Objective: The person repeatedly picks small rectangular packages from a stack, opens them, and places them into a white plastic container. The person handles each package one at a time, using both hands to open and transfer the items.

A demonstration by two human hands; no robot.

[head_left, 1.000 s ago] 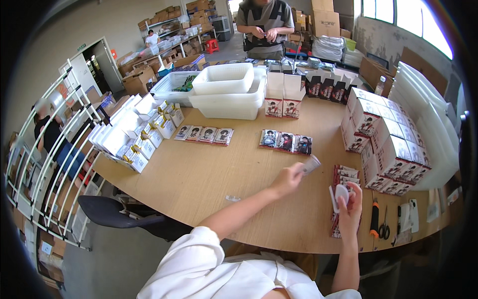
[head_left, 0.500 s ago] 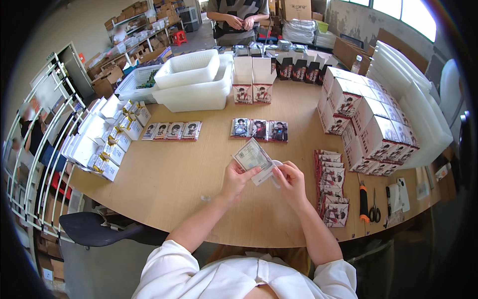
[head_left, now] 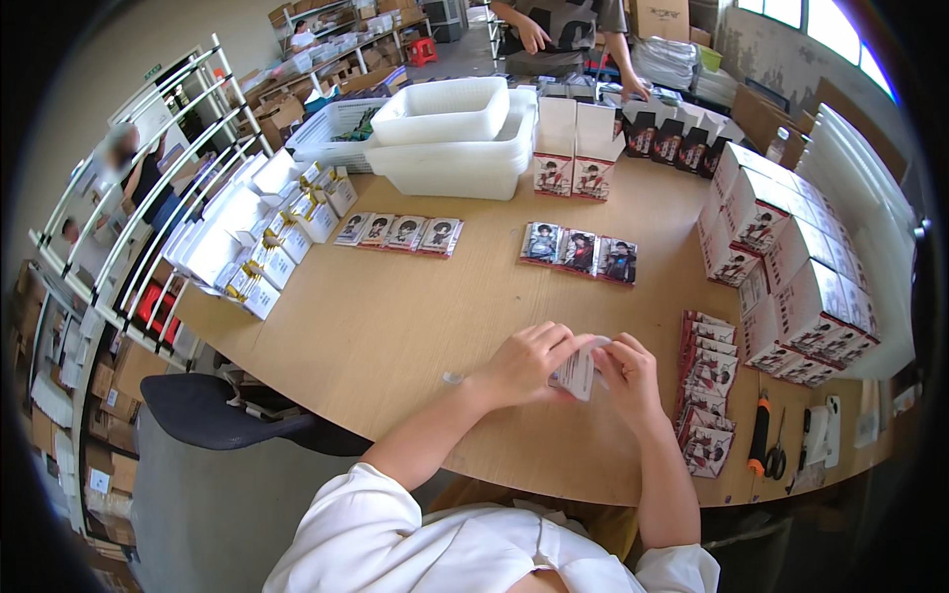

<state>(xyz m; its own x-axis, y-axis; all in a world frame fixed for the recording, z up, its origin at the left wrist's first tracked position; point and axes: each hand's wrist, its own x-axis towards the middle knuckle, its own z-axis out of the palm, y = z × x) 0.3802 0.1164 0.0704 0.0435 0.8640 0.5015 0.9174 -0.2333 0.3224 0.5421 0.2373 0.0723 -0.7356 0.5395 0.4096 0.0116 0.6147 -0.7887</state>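
Between my two hands, over the near middle of the table [head_left: 395, 316], is a small flat printed packet [head_left: 575, 376], mostly white. My left hand [head_left: 524, 366] grips it from the left, the fingers bent over its top. With thumb and fingers pinched together, my right hand [head_left: 630, 376] holds its upper right edge, where a pale edge or strip shows. The fingers hide much of the packet. To the right of my right hand lies a column of overlapping red-and-white packets [head_left: 710, 381]. Beyond my hands rest a row of three character card packs [head_left: 578, 254] and a row of several others [head_left: 397, 235].
White boxes [head_left: 791, 267] are stacked at right, beside a utility knife [head_left: 759, 435] and scissors [head_left: 777, 460]. White plastic tubs [head_left: 445, 163] and two open boxes [head_left: 573, 163] stand farther back. White cartons [head_left: 257, 237] line the left edge. Across the table, another person [head_left: 563, 35] reaches toward dark boxes.
The packet has turned from lying face-up to tilted on edge, and my left fingers now fold over it. The view has swung left. The other person's hands have parted, one reaching down to the table.
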